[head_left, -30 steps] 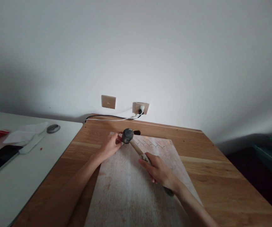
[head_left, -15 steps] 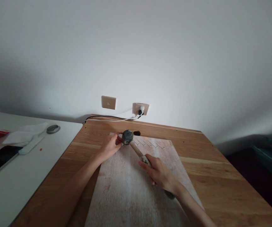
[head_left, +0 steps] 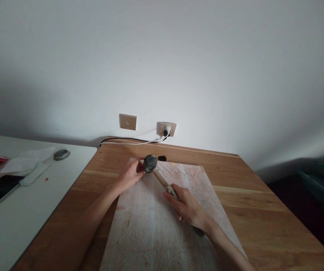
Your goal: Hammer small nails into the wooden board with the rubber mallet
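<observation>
My right hand [head_left: 186, 203] is wrapped round the handle of a mallet [head_left: 150, 164] with a dark, rounded head. The mallet's head is over the far left part of a whitish wooden board [head_left: 139, 226]. Right beside the head, my left hand [head_left: 132, 174] has its fingers pinched together near the board's far edge; what they hold is hidden behind the mallet head. Several nails [head_left: 179, 173] stand in a row along the far part of the board, to the right of the mallet head.
The board lies on a wooden desk [head_left: 243, 210] against the wall. A white table [head_left: 38, 199] on the left bears a phone [head_left: 1, 192], tissue [head_left: 28, 158] and a round grey cap [head_left: 61, 154]. Cables [head_left: 133, 142] run to a wall socket [head_left: 171, 129] behind the desk.
The view has shifted slightly. The mallet head has turned a little, still close to my left fingers. Both hands keep nearly the same place and grip.
</observation>
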The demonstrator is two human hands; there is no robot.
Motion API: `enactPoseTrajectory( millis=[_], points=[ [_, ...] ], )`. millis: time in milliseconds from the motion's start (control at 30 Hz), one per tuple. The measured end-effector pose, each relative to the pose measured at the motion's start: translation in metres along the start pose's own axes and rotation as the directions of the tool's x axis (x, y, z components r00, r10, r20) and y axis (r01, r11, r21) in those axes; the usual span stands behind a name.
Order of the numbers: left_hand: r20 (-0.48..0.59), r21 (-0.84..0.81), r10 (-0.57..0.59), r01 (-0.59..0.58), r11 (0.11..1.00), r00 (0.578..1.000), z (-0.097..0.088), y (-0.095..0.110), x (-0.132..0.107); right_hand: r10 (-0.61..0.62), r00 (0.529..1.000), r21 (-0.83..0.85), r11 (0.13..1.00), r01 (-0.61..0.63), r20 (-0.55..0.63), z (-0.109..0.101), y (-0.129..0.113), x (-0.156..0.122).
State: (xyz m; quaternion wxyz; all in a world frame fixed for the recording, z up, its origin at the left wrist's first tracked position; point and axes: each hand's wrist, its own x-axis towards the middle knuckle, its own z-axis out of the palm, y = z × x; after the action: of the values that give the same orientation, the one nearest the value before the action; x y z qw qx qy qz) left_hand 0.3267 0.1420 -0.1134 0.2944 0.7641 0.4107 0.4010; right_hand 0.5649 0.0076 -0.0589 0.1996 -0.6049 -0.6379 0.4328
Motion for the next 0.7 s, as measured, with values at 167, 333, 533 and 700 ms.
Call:
enactPoseTrajectory(
  millis=[167,333,533,700],
  points=[
    [0.015,0.028,0.001,-0.001,1.0,1.0,-0.002,0.003,0.0,-0.015,1.0,-0.001,1.0,0.015,-0.008,-0.001,-0.003,-0.001],
    [0.012,0.035,0.028,-0.028,0.999,1.0,0.001,0.0,0.0,0.052,0.999,0.063,0.997,-0.051,0.0,-0.002,0.0,-0.017],
    [0.02,0.051,0.055,-0.056,0.997,0.998,0.001,0.003,-0.002,0.066,0.967,0.165,0.986,-0.025,-0.245,-0.007,0.033,-0.064],
    [0.02,0.034,0.057,-0.058,0.998,0.998,0.001,0.002,-0.002,0.162,0.92,0.377,0.926,-0.017,-0.356,-0.001,0.062,-0.108]
  ],
)
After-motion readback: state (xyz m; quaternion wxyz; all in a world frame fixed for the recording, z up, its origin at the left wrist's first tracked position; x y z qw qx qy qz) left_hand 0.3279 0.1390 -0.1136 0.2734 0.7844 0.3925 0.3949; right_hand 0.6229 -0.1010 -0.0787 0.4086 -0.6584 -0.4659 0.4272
